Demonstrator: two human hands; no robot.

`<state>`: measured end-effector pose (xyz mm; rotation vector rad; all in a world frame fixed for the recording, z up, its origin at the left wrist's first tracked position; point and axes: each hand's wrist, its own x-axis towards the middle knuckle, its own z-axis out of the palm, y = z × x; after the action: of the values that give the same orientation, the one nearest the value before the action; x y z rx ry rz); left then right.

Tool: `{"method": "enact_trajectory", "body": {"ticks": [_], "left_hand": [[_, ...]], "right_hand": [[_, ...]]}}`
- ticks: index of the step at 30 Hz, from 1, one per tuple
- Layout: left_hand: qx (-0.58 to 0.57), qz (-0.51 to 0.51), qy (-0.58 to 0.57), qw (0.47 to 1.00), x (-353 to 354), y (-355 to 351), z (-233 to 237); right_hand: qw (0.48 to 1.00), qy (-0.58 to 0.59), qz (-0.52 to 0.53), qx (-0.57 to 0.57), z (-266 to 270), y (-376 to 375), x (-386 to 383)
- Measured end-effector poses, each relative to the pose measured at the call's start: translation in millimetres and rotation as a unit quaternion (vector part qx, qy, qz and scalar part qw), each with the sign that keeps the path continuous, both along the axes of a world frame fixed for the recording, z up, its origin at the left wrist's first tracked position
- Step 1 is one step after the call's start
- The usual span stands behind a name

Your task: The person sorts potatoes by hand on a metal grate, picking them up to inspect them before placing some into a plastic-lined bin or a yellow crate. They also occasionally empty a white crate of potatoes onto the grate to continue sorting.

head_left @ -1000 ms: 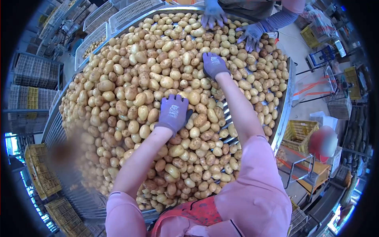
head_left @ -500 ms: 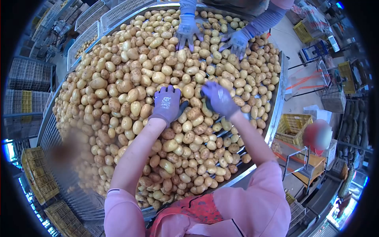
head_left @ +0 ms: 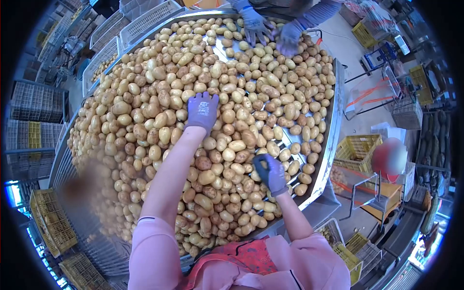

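Observation:
Potatoes lie in a thick heap over a metal sorting table. My left hand, in a purple glove, rests on the pile with its fingers slightly apart and bent down over the potatoes; the fingertips are partly hidden. Lower and to the right is my right hand, gloved in purple with a dark palm. Its fingers curl in just above the potatoes by a gap of bare metal. Whatever may be inside the curl is hidden.
Across the table, another person's gloved hands touch the potatoes. White crates line the far left edge. A yellow crate and a metal-framed cart stand to the right. Several yellow crates are at the lower left.
My right hand has drawn back toward me and curled, exposing metal among the potatoes. My left hand stays on the pile. The other person's hands have moved farther away and closer together.

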<state>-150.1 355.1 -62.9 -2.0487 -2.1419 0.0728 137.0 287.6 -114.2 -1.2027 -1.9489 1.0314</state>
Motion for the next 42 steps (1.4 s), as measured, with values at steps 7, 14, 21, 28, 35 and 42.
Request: {"method": "enact_trajectory", "body": {"ticks": [7,14,21,28,35,42], "left_hand": [[-0.107,0.149,-0.175,0.967,4.5,34.8,-1.8],[-0.072,0.133,-0.638,0.755,6.1,-18.7,52.7],[-0.020,0.145,-0.921,0.361,16.2,-77.8,58.9],[-0.045,-0.173,-0.421,0.889,117.0,-121.7,92.4],[-0.130,-0.105,-0.178,0.970,79.0,-164.3,82.5],[-0.198,-0.098,-0.115,0.968,71.6,-169.7,71.6]], "right_hand": [[0.981,0.062,-0.104,-0.150,-13.7,41.6,-23.1],[0.949,0.098,-0.083,-0.287,-18.5,83.5,-22.9],[0.905,0.306,0.048,-0.291,24.9,56.8,-20.1],[0.560,0.578,0.043,-0.593,51.7,-22.5,-30.3],[0.650,0.635,-0.195,-0.369,26.1,-16.1,215.7],[0.560,0.605,-0.502,-0.261,-47.6,5.9,485.1]]}}
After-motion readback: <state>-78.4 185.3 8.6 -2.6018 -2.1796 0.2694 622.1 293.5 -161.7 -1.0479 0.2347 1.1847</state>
